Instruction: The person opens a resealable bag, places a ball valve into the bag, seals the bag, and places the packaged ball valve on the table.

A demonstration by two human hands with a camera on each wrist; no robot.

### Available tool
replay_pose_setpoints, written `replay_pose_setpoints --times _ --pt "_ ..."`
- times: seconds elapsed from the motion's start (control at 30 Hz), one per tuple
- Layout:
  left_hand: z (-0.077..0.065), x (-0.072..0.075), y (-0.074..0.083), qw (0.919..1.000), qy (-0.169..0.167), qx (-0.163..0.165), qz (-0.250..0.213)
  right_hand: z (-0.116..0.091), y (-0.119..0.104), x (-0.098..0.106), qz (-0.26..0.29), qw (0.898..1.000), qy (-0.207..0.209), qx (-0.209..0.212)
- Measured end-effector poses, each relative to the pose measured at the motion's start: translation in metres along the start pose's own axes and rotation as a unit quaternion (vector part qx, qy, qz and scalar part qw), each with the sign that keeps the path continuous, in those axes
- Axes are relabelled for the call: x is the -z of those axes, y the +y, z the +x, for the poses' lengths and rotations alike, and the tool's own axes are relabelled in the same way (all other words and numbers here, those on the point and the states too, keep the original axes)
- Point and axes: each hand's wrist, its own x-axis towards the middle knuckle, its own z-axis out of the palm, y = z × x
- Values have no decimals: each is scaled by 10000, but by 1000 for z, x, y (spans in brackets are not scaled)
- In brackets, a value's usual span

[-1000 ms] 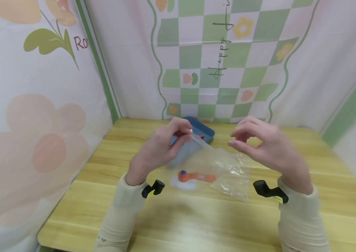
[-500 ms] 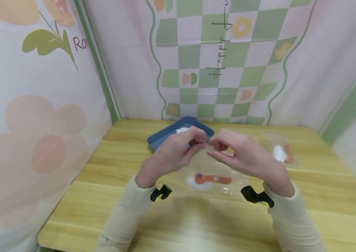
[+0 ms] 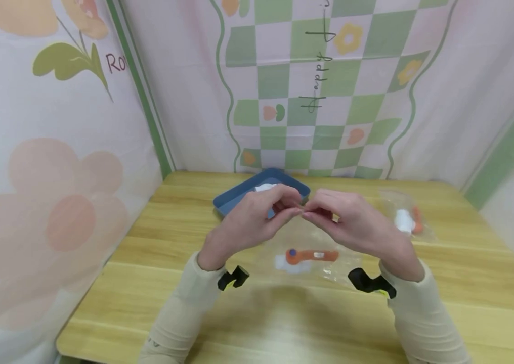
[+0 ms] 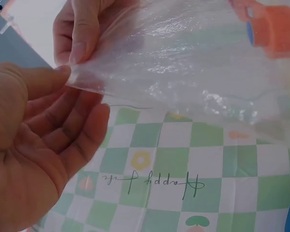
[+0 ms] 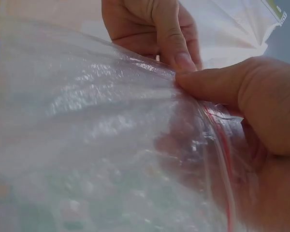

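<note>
A clear zip bag [image 5: 101, 106] with a red seal line hangs between my two hands over the table. My left hand [image 3: 257, 215] pinches its top edge between thumb and forefinger. Right beside it, my right hand [image 3: 352, 220] pinches the same edge, fingertips nearly meeting the left ones. In the right wrist view the red seal line [image 5: 222, 145] runs down past the right thumb. Low in the bag shows an orange handle-like piece [image 3: 316, 256] with a blue round knob at one end, and a white piece [image 3: 281, 262] beside it.
A blue tray [image 3: 234, 198] stands at the back of the wooden table [image 3: 147, 283], partly behind my left hand, with something white [image 3: 265, 187] in it. To the right lies another clear bag [image 3: 393, 199] holding a white and an orange piece. A patterned curtain hangs behind.
My right hand has come left to the bag's top edge and now pinches it next to my left hand. The left hand has moved slightly right with the bag.
</note>
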Motion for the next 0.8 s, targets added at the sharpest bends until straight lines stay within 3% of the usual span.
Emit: replay_pose_setpoints --times 0.23,0.43,0.8 --pt "-1 -3 -6 9993 -375 25 -64 -3 2 2 -30 9993 242 281" --pt "1 -3 -6 9998 -161 -106 -103 -3 5 2 13 9991 266 335" --pt "1 -4 -4 9998 -53 -201 -51 -4 7 2 262 9988 267 304"
